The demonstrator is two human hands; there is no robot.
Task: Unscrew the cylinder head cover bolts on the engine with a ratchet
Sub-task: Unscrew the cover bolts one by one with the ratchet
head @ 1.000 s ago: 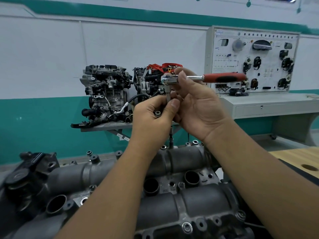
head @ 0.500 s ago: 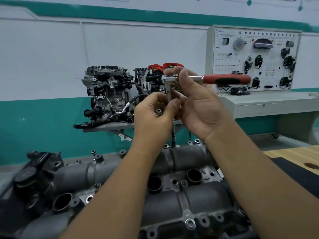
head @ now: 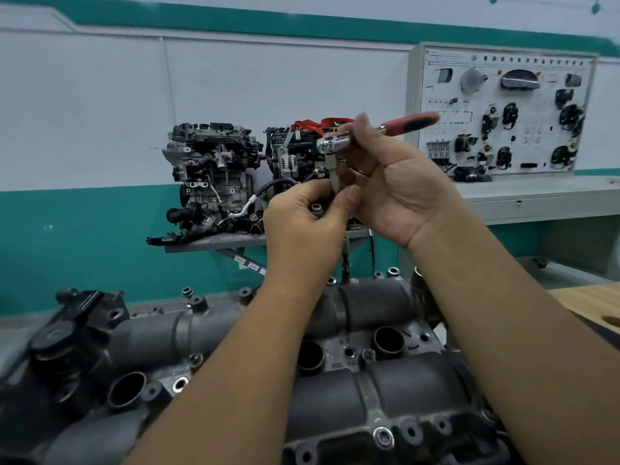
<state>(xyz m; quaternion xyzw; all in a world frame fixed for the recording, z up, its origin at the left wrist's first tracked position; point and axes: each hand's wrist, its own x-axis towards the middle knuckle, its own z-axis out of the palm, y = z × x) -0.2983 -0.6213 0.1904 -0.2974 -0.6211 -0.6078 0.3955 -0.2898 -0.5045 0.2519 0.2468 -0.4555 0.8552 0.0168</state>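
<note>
While both my hands are raised above the engine, this is what the head view holds:

Left hand (head: pixel 302 223): my fingers curl round the extension bar (head: pixel 334 177) that hangs from the ratchet head, thumb and forefinger pinching it; a small dark bolt (head: pixel 316 208) sits in the crook of this hand.
Right hand (head: pixel 399 186): palm turned toward me, my thumb and fingers pinch the ratchet (head: pixel 375 132) at its chrome neck, just behind the head.
Ratchet: held up in the air, well above the cover; its red and black handle points right and slightly up, blurred.
Cylinder head cover (head: pixel 335 391): dark grey casting, low in the frame under my forearms, with round open wells along its middle.
Cover bolts: several heads show along the far edge and the near edge, one at (head: pixel 383 435).
Backdrop: two display engines (head: pixel 214 176) on a wall shelf; a white training board (head: pixel 503 112) on a grey bench to the right.
</note>
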